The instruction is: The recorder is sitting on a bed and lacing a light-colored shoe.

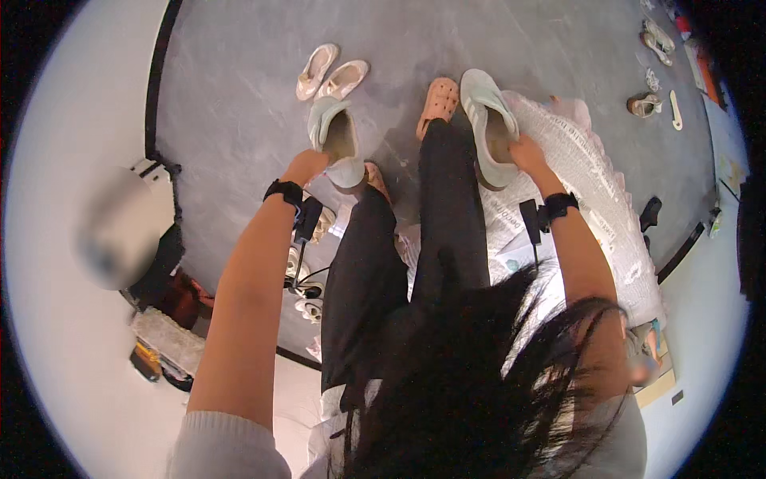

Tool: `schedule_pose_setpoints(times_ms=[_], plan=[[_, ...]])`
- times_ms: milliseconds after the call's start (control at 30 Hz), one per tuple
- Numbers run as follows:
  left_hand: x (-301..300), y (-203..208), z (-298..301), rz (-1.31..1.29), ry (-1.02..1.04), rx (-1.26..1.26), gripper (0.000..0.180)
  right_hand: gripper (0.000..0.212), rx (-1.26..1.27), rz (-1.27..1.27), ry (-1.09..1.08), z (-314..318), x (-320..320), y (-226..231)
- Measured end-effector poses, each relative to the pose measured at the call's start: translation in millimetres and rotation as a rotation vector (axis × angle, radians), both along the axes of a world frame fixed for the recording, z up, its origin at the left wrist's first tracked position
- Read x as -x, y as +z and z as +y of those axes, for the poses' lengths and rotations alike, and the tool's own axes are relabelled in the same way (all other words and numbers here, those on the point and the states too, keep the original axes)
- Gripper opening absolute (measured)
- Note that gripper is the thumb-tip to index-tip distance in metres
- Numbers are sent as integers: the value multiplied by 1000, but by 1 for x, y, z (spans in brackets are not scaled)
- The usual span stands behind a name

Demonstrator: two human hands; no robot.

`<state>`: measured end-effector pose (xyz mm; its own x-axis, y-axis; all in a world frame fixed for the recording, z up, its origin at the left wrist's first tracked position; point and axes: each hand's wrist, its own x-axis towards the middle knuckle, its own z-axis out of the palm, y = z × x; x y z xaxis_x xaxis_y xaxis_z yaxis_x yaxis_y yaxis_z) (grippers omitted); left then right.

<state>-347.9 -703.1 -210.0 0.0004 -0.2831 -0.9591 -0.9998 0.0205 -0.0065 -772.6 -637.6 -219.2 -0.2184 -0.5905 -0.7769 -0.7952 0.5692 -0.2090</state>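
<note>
My left hand (pixel 307 166) is closed on the collar of a pale grey-green sneaker (pixel 348 172), its opening facing up. On the other side, a matching sneaker (pixel 475 94) with pale side stripes has its collar in the grip of my right hand (pixel 527 155). Both toes point away from me. The fingers of each hand are partly hidden by the shoes. Between the sneakers, my foot wears a pink clog with holes (pixel 440 100). The other pink clog (pixel 378 180) shows only in part, behind the left sneaker.
Beyond the left sneaker lies a pair of cream flats (pixel 318 70) on the grey floor (pixel 239 104). A quilted cover with printed lettering (pixel 594 180) spreads to my right. More shoes (pixel 657 41) and a white shoehorn (pixel 677 110) lie far right; several pale shoes (pixel 309 310) sit near my left leg.
</note>
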Motion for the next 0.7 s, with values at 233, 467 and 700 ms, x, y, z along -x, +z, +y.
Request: schedule_pose_setpoints(times_ms=[233,467,700], plan=[[-52,-20,141,257,-8,285,39,28,56,117,949,130,-4,15],[-96,46,249,120,188,282,54,34,-174,-127,225,211,-20,113],[-142,-3,337,77,87,152,40,27,-32,-170,294,254,-23,95]])
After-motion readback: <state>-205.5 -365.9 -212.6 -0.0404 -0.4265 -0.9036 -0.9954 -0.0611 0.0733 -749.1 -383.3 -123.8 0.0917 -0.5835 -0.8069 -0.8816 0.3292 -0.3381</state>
